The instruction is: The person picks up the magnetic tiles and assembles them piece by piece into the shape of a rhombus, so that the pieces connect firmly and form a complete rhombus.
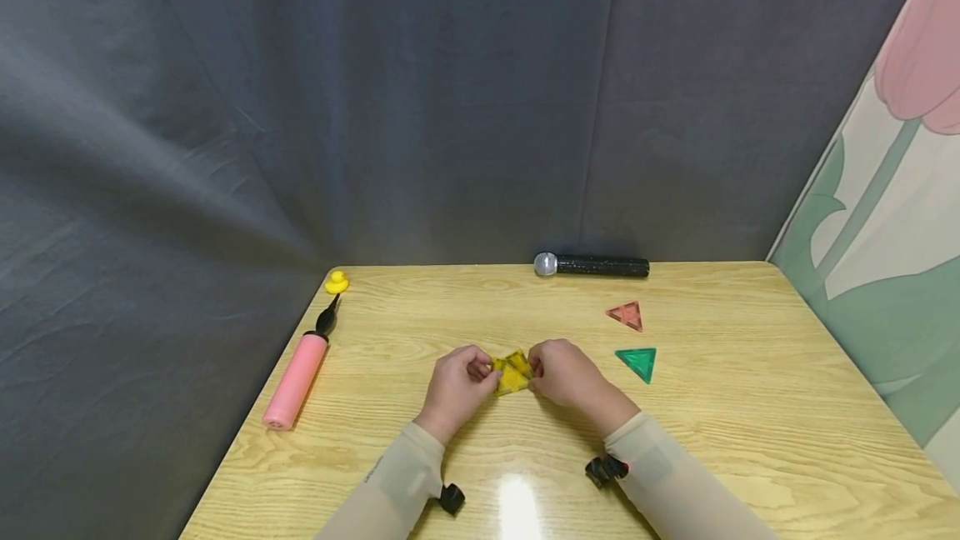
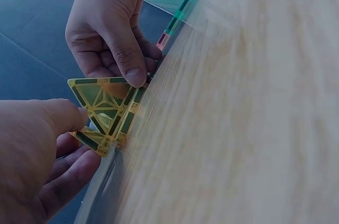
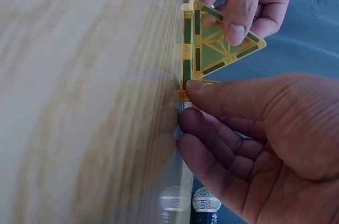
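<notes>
Close over the table, yellow translucent magnetic tiles [image 1: 512, 375] stand between my two hands. One triangular tile [image 3: 214, 49] rises from a flat yellow tile [image 3: 187, 68] lying low along the tabletop; another yellow edge shows behind the triangle. My left hand [image 1: 459, 386] pinches the raised triangle, its thumb pressed on the face. On the opposite side, my right hand [image 1: 567, 373] pinches the corner where the yellow tiles meet, thumb on top and fingers curled below. Part of the yellow tiles is hidden behind the fingers.
To the right lie a green triangle tile [image 1: 637, 363] and a red triangle tile [image 1: 627, 316]. A black microphone [image 1: 600, 266] lies at the back edge. At the left are a pink hand pump [image 1: 297, 382] and a yellow rubber duck [image 1: 337, 282]. Dark curtain [image 1: 465, 107] hangs behind.
</notes>
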Motion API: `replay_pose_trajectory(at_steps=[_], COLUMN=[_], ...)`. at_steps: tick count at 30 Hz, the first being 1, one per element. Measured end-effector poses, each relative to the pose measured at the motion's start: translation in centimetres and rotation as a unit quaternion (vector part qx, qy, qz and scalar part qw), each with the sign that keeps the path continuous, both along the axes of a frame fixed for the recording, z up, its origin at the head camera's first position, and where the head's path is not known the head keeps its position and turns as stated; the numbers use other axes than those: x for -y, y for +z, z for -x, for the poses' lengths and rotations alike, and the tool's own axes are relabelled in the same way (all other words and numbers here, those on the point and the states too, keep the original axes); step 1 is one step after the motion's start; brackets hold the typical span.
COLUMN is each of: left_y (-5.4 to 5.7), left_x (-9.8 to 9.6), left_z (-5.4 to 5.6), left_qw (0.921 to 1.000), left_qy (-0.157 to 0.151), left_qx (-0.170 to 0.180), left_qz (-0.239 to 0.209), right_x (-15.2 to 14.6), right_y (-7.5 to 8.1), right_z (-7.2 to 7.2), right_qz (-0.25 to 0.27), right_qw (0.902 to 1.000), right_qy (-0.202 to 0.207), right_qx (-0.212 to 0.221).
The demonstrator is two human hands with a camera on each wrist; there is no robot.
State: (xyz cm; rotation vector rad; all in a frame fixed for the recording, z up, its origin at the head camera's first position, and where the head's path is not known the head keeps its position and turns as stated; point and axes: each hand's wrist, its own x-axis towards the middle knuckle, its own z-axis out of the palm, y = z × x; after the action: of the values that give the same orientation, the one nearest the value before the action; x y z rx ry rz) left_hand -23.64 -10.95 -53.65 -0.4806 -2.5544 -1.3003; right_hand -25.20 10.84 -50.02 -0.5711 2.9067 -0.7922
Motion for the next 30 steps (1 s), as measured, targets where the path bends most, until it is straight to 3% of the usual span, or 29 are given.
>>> replay_pose_trajectory(at_steps=[18, 30], left_y=[0.12, 0.03], left_x=[0.52, 0.21], left_z=[-0.39, -0.28], left_qw=[0.9985, 0.9991], left_qy=[-0.035, -0.035], left_qx=[0.041, 0.026], left_qz=[0.008, 0.005], right_x=[-0.04, -0.06], right_y=[0.07, -0.03], right_z=[0.01, -0.07], right_qz=[-0.008, -0.002], right_qw=[0.9999, 0.9997], right_qy=[0.013, 0.018], right_qx=[-0.007, -0.014])
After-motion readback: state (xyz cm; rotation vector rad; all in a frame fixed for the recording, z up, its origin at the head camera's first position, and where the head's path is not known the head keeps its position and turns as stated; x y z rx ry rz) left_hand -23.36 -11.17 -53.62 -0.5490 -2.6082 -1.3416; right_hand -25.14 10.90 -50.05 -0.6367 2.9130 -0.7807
